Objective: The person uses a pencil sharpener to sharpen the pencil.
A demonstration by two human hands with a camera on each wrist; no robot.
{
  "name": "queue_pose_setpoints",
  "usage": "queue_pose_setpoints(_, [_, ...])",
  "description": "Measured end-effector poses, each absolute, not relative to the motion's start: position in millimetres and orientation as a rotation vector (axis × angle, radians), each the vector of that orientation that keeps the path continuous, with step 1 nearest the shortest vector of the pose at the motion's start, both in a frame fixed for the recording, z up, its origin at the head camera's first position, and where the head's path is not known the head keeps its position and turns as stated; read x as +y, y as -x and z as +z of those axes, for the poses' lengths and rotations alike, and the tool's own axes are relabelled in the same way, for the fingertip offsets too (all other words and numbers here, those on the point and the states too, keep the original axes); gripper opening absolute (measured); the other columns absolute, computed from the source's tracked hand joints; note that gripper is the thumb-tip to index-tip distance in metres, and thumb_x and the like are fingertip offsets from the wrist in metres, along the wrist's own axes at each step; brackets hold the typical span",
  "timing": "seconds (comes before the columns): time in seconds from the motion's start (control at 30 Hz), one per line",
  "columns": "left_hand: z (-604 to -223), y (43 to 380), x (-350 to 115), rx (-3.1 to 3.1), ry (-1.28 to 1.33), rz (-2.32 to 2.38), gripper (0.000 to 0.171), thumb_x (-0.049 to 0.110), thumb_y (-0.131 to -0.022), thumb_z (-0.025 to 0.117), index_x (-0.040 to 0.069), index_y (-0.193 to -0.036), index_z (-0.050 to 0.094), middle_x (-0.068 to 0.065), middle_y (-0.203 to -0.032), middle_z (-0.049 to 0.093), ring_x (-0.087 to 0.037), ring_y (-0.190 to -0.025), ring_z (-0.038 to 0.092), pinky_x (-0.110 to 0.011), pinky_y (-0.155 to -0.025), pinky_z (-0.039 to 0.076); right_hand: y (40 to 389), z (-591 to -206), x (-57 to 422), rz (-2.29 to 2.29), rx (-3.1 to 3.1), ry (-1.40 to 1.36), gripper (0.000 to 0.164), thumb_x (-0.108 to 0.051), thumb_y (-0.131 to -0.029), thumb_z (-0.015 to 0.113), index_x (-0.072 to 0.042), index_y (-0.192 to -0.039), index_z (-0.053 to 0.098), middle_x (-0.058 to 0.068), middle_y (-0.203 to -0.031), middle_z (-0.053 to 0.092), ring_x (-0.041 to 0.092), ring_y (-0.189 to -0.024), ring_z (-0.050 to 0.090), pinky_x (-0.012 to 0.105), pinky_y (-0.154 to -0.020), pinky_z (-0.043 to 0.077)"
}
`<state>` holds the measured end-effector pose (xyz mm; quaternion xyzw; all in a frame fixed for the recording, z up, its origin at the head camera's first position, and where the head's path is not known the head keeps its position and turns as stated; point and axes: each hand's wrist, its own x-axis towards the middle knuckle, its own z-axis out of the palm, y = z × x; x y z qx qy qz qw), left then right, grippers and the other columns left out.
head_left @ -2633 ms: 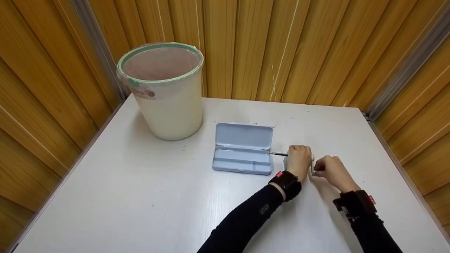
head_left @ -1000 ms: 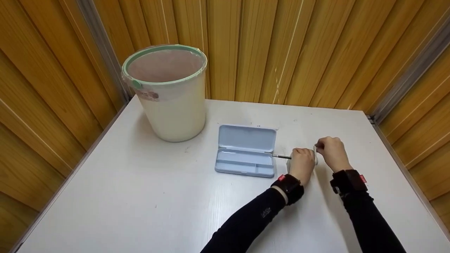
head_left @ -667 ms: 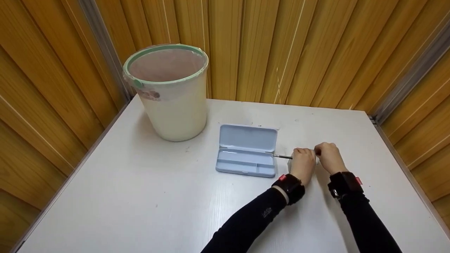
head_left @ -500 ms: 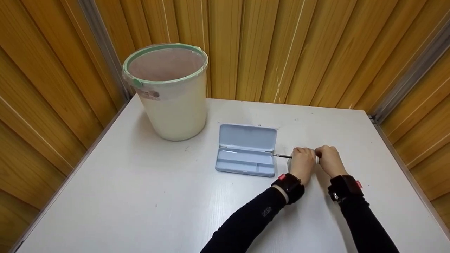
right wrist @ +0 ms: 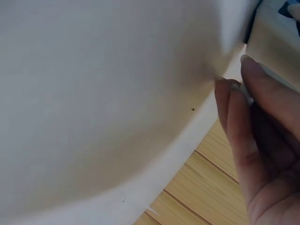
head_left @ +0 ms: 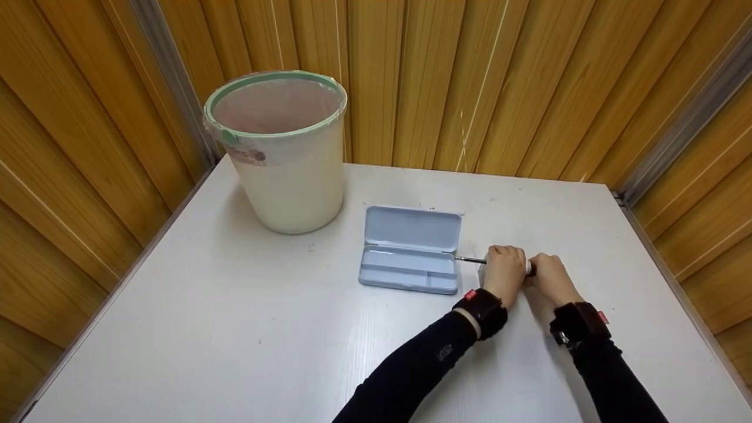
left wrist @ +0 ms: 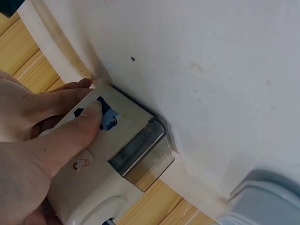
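Observation:
My left hand (head_left: 506,271) grips a cream pencil sharpener (left wrist: 101,157) with stickers and a clear shavings drawer (left wrist: 150,161), thumb across its face. In the head view that hand covers most of the sharpener. A dark pencil (head_left: 472,259) with a silvery end sticks out of its left side, that end close to the pencil case. On the sharpener's right side, my right hand (head_left: 552,279) pinches the crank handle (head_left: 531,269). The right wrist view shows the thumb and fingertips (right wrist: 236,96) together there, hiding most of the handle.
Left of the sharpener, a light blue pencil case (head_left: 409,273) lies with its lid raised and bare compartments. A pale bin (head_left: 288,182) with a green rim and a plastic liner stands at the back left. Wood-patterned walls (head_left: 423,82) border the white table (head_left: 235,329).
My right hand has circled beside the sharpener with the crank, rising and then coming down nearer to the left hand. The left hand keeps its grip, and the pencil stays in the sharpener.

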<state>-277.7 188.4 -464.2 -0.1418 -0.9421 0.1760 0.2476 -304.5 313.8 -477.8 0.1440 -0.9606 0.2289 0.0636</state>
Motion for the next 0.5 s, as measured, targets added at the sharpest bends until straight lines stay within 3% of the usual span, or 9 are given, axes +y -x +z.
queue_pose_setpoints(0.27, [-464, 276, 190, -2.566, 0.367, 0.451, 0.029, 0.025, -0.1, 0.039, 0.022, -0.111, 0.065, 0.008, -0.104, 0.069, -0.01, -0.097, 0.064, -0.024, -0.083, 0.044, 290, -467, 314, 0.755, -3.04, -0.458, 0.009, 0.005, -0.068, 0.081, 0.005, -0.074, 0.073, 0.017, -0.07, 0.071, 0.021, -0.063, 0.064, 0.033, -0.061, 0.052])
queue_pose_setpoints(0.5, [-462, 276, 189, -2.578, 0.37, 0.448, 0.028, 0.026, -0.1, 0.039, 0.022, -0.111, 0.065, 0.008, -0.104, 0.069, -0.01, -0.097, 0.064, -0.024, -0.082, 0.044, 274, -450, 313, 0.709, -3.04, -0.549, 0.011, 0.003, -0.069, 0.081, -0.001, -0.065, 0.071, 0.009, -0.062, 0.069, 0.011, -0.057, 0.055, 0.027, -0.056, 0.043])
